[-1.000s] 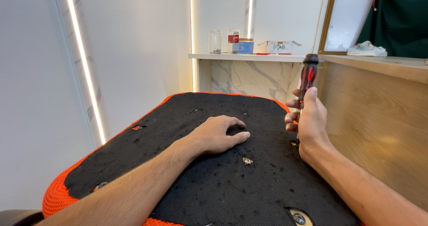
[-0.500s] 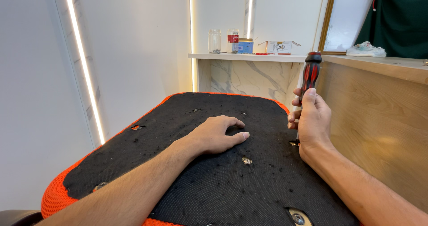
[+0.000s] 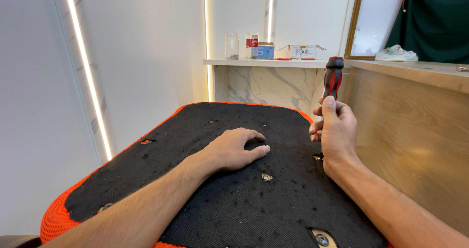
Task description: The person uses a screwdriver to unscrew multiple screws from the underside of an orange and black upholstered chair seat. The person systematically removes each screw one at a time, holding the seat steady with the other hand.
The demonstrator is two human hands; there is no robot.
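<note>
My right hand (image 3: pixel 336 130) is clamped around one red-and-black screwdriver (image 3: pixel 333 79), held upright over the right edge of the black-and-orange seat base (image 3: pixel 205 194); its tip is hidden behind my hand. My left hand (image 3: pixel 233 150) lies flat on the fabric, fingers loose, gripping nothing. Count of fixing points visible: six holes, one bolt (image 3: pixel 321 238) seated near the bottom edge, one fitting (image 3: pixel 266 177) at centre. Judgement: fastening is partway through, the hole by my right wrist in hand, most others unfilled.
</note>
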